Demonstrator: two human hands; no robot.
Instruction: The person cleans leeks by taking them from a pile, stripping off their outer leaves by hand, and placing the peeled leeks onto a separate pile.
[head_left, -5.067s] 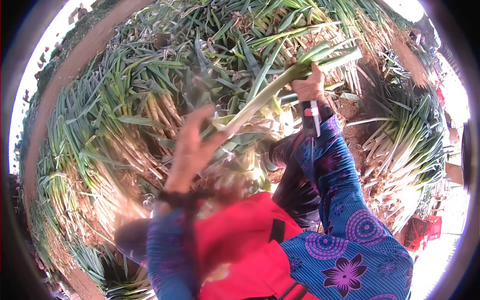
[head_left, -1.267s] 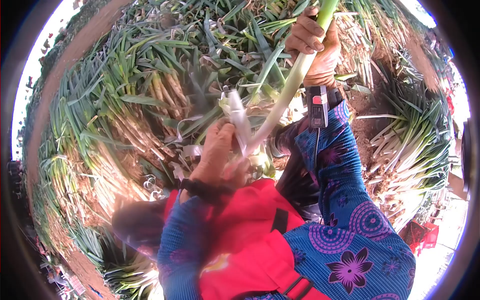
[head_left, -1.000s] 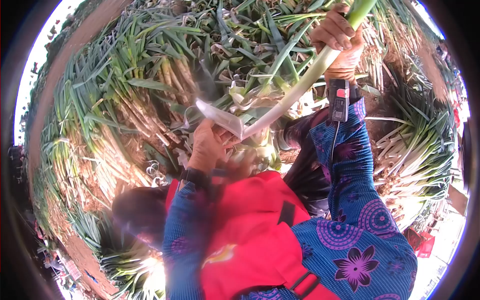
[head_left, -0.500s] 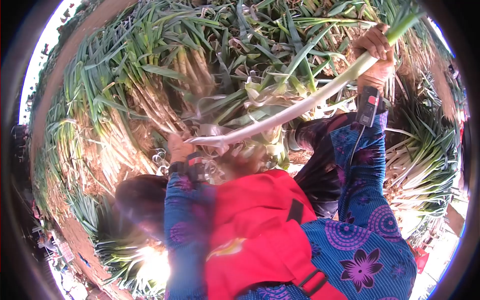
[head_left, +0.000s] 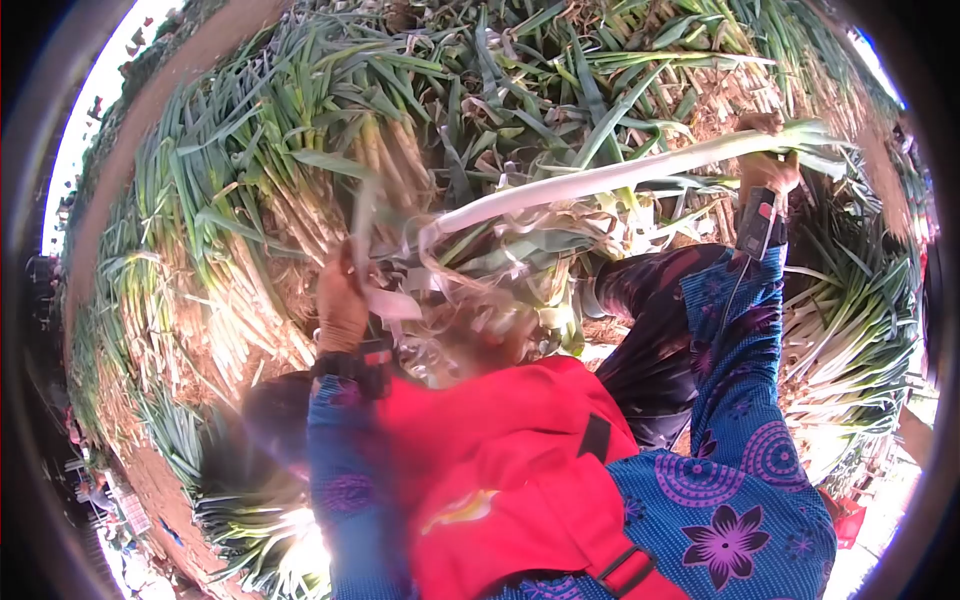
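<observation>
My right hand grips a long leek near its green leaf end at the upper right. The white shank runs left and slightly down, ending near the middle of the view. My left hand is at the left, its fingers closed on a thin peeled layer, pale and blurred. A curled strip hangs by the leek's white end. Loose peelings lie below the leek, above the red apron.
Bundled leeks are heaped on the left and another heap lies on the right. Cut green leaves cover the ground ahead. A bundle sits at the lower left, and a red crate at the lower right.
The leek has been drawn right and now lies nearly level, its white end away from my left hand. My right hand has come down slightly; my left hand holds a peeled layer.
</observation>
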